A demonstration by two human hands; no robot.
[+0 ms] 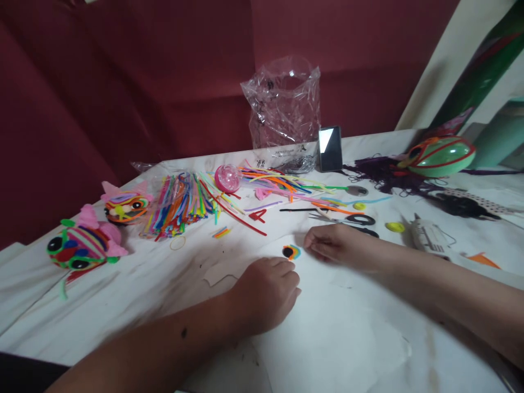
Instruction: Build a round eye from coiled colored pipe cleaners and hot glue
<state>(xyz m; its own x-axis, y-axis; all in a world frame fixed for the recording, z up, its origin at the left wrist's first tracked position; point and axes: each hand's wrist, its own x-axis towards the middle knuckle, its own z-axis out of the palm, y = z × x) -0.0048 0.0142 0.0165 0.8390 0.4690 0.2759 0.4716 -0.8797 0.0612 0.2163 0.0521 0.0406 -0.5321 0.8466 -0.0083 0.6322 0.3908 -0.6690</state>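
A small coiled eye piece (pixel 291 251), black in the middle with orange, yellow and blue rings, lies on the white cloth (pixel 347 338). My left hand (pixel 268 292) rests knuckles up just below and left of it, fingers curled under. My right hand (pixel 333 244) lies on the cloth just right of the piece, fingers bent and close together, their tips near it. I cannot see anything inside either hand.
A pile of coloured pipe cleaners (pixel 192 204) spreads across the middle. Two striped stuffed figures (pixel 84 245) (pixel 126 206) sit at left. Scissors (pixel 352 219), a glue gun (pixel 426 234), a phone (pixel 329 148), a clear bag (pixel 284 106), a pink ball (pixel 227 178) and a green mask (pixel 440 155) lie behind.
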